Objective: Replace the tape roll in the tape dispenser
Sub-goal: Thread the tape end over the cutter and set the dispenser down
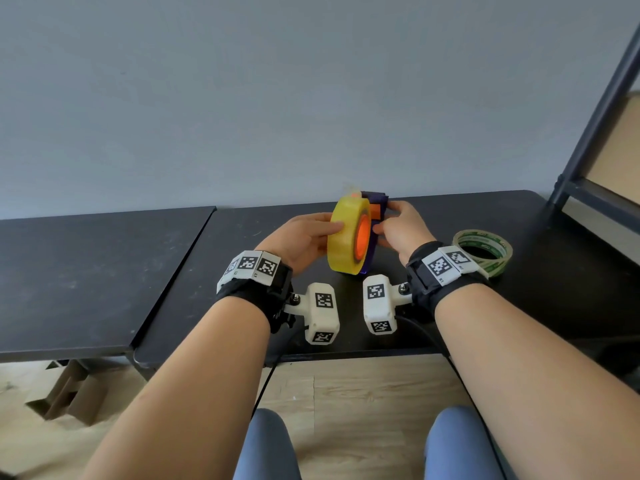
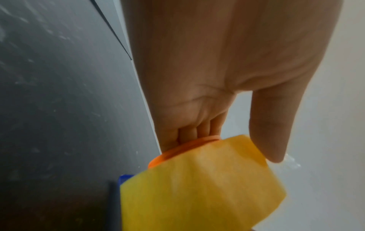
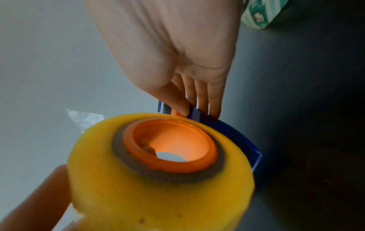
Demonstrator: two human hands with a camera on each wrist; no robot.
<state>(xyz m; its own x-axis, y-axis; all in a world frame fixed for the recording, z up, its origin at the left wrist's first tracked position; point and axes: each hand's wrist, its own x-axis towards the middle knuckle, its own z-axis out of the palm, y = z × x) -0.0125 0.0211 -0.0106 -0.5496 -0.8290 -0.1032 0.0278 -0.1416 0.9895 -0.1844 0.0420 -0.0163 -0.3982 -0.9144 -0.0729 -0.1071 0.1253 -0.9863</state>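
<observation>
A fat yellow tape roll (image 1: 346, 237) stands on edge above the black table, mounted on an orange hub (image 1: 363, 236) of a blue tape dispenser (image 1: 375, 202). My left hand (image 1: 304, 240) grips the roll from the left, thumb on its top rim and fingers behind the hub's flange (image 2: 177, 152). My right hand (image 1: 401, 226) pinches the dispenser's blue frame (image 3: 199, 114) at its top right, thumb near the hub and fingers behind the frame. A loose end of clear tape (image 3: 85, 118) sticks up beyond the roll (image 3: 158, 187).
A thin green-printed tape roll (image 1: 483, 251) lies flat on the table (image 1: 242, 299) right of my right wrist. A second black table (image 1: 86, 271) adjoins at left. A dark metal shelf frame (image 1: 588, 133) stands at the right, a grey wall behind.
</observation>
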